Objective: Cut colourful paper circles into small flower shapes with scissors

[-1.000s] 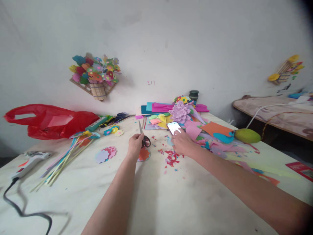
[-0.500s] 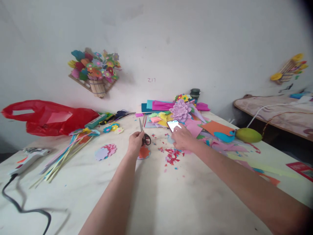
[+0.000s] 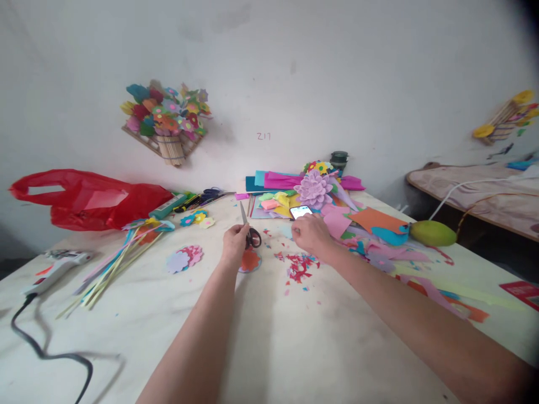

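Note:
My left hand (image 3: pixel 234 241) is closed around the black-handled scissors (image 3: pixel 252 238), whose blades point up and away from me. Just below the handles lies an orange flower cutout (image 3: pixel 250 260) on a paler one. My right hand (image 3: pixel 310 233) is curled right in front of a phone (image 3: pixel 300 211) with a lit screen and covers its lower edge. Whether those fingers hold anything is hidden. A pale blue scrap (image 3: pixel 286 230) shows beside them. Red and pink paper clippings (image 3: pixel 300 267) are scattered between my forearms.
Left are lilac and pink flower cutouts (image 3: pixel 184 259), thin strips (image 3: pixel 107 264), a corded glue gun (image 3: pixel 56 273) and a red plastic bag (image 3: pixel 105 199). A purple layered flower (image 3: pixel 314 189) and coloured sheets are piled at the back. A yellow-green mango-like fruit (image 3: pixel 433 233) sits right.
My right hand has drawn back slightly from the phone screen, its fingers now curled in. The left hand keeps its grip on the scissors. The view has shifted slightly.

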### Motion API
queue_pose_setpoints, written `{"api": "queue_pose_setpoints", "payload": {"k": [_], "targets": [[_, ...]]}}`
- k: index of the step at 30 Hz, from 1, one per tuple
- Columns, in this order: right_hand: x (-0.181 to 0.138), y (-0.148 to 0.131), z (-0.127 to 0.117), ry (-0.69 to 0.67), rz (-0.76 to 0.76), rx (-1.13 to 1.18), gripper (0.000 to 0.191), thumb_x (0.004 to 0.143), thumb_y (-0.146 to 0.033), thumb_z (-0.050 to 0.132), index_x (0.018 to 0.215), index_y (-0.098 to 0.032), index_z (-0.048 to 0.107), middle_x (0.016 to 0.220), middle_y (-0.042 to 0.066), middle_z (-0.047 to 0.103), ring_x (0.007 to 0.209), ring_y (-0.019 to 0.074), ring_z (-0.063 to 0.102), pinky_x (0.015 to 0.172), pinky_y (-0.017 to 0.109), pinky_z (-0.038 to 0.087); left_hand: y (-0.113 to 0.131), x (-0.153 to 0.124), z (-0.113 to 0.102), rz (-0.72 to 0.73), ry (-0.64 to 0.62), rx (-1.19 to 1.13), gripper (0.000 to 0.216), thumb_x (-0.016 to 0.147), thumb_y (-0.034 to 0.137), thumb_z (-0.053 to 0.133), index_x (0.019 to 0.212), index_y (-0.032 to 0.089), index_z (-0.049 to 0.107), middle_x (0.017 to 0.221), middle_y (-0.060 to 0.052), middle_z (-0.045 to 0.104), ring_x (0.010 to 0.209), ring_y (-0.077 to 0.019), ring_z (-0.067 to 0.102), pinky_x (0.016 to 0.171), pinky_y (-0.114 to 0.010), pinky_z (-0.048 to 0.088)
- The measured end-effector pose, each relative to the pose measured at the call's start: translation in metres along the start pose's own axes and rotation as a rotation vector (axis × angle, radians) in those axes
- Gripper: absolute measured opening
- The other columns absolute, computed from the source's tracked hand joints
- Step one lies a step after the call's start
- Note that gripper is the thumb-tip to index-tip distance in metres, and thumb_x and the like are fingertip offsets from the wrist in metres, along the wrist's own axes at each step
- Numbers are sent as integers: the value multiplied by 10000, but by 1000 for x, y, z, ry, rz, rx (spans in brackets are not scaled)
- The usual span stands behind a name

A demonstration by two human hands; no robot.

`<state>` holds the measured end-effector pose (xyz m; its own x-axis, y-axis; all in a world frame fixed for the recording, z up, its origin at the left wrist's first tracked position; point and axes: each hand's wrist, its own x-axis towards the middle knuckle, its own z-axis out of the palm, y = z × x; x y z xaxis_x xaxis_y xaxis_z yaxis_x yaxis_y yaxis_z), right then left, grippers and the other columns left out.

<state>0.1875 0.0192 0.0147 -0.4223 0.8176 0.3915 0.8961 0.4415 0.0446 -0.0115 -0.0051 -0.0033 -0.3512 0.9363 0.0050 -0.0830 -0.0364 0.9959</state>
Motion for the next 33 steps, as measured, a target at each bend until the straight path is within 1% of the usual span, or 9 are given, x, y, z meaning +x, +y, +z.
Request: {"api": "queue_pose_setpoints", "payload": {"k": [3,7,11,14,17,19,22,27,33], "targets": [[15,-2,7,-56,262,314,271,803,-247,457,838,-185,719,832,58,702,800,196,612,652,268,409,0,0,0,8,8,-22,220,680,343,615,723,129,585,549,-49,633,426,-138,562,442,-242,414],[32,-14,27,-146,474,846,187,756,-197,500,750,-148,680,666,30,666,544,122,568,504,216,390,-2,3,-4,10,11,-111,268,644,364,644,736,115,612,599,-53,640,486,-132,574,470,-231,403],[41,-37,39,-149,490,1271,123,758,-184,524,687,-143,615,631,16,642,452,76,499,453,189,382,-5,8,-8,16,-53,-251,253,588,359,689,667,129,618,554,-7,582,491,-95,527,484,-209,378],[44,-50,39,-176,400,1383,125,770,-190,535,673,-140,597,603,4,624,424,64,476,446,183,382,-8,11,-9,3,-79,-272,248,548,348,709,585,142,576,467,33,500,391,-54,390,417,-201,300],[47,-55,39,-205,266,1243,173,814,-205,490,802,-130,646,733,45,682,540,104,579,531,212,456,-9,14,-10,23,-38,-223,277,516,358,724,595,133,583,420,56,445,354,-33,273,374,-201,167],[51,-54,44,-157,151,978,282,860,-181,401,981,-127,651,972,84,695,820,146,642,713,247,493,-10,15,-11,53,3,-222,304,505,379,731,608,131,588,408,68,417,354,-31,255,376,-205,137],[55,-55,57,-128,11,580,375,874,-141,358,1166,-131,594,1319,113,527,1235,195,450,1002,339,355,-11,17,-12,94,33,-231,333,508,421,730,584,141,567,404,75,391,360,-31,257,381,-209,143],[38,-62,74,-248,-44,273,544,940,-387,287,1368,-69,397,1469,174,291,1367,265,239,1093,429,192,-14,19,-14,90,22,-232,362,509,441,740,632,136,590,396,80,389,352,-33,253,377,-210,138],[-24,-45,40,-215,-171,219,534,929,-371,311,1370,-84,402,1446,152,353,1336,245,312,1065,391,244,-14,16,-10,68,-23,-233,357,501,422,757,626,125,604,405,58,446,349,-26,269,376,-197,135]]}}
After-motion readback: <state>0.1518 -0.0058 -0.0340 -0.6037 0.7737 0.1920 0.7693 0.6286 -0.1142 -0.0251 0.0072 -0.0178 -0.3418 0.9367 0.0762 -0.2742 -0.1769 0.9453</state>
